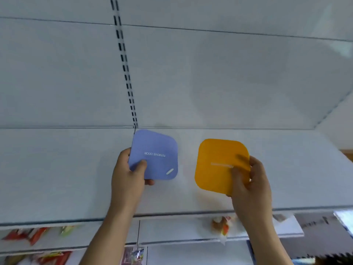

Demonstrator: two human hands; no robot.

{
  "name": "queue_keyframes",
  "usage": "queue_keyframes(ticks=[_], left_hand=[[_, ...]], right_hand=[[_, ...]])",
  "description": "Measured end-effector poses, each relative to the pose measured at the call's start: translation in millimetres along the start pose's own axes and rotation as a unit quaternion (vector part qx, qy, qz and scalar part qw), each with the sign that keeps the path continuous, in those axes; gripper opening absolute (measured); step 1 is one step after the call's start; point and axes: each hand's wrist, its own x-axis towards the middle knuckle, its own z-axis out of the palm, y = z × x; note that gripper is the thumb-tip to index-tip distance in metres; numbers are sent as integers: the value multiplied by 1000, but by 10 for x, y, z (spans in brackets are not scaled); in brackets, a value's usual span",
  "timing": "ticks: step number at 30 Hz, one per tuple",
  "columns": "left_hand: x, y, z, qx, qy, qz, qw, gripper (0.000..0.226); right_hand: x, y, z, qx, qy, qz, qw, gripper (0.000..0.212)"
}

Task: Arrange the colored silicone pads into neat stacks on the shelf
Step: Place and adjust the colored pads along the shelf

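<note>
A blue-violet square silicone pad [155, 152] with white lettering is held over the white shelf [57, 169]. My left hand [127, 175] pinches its near left corner, thumb on top and fingers underneath. To the right, my right hand [248, 180] grips an orange-yellow square pad [215, 159] by its near right edge, thumb on its face. Both pads sit side by side, apart from each other, just above or on the shelf surface; I cannot tell which.
A white back panel [210, 73] with a slotted upright [126, 69] rises behind the shelf. Below the shelf's front edge [172, 214], lower shelves hold packaged goods [36, 236] at left and a wrapped item [221, 224] at right.
</note>
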Motion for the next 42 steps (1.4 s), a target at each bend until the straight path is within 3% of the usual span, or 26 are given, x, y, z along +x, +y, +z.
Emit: queue_keyframes(ticks=[9,16,19,23,27,33,37,42], left_hand=[[493,116,208,42,14,-24,999,32],[787,108,513,164,-7,-33,986,34],[858,77,566,291,10,-7,957,36],[822,20,610,449,42,46,891,60],[769,-18,607,506,57,50,859,51],[747,-73,604,542,57,55,837,37],[768,-70,609,546,46,61,834,35],[685,-158,582,565,73,115,814,29]], right_hand=[[646,-154,332,-24,-59,-16,998,28],[1229,-93,570,-102,-127,-19,986,40],[1312,-43,665,-186,-151,-41,970,48],[1293,-35,738,-250,-153,-67,954,60],[1296,-34,761,-294,-137,-69,943,75],[1278,89,764,-358,-104,-71,925,42],[1241,136,788,-403,-75,-103,906,43],[1120,180,654,-373,-77,-136,915,51]])
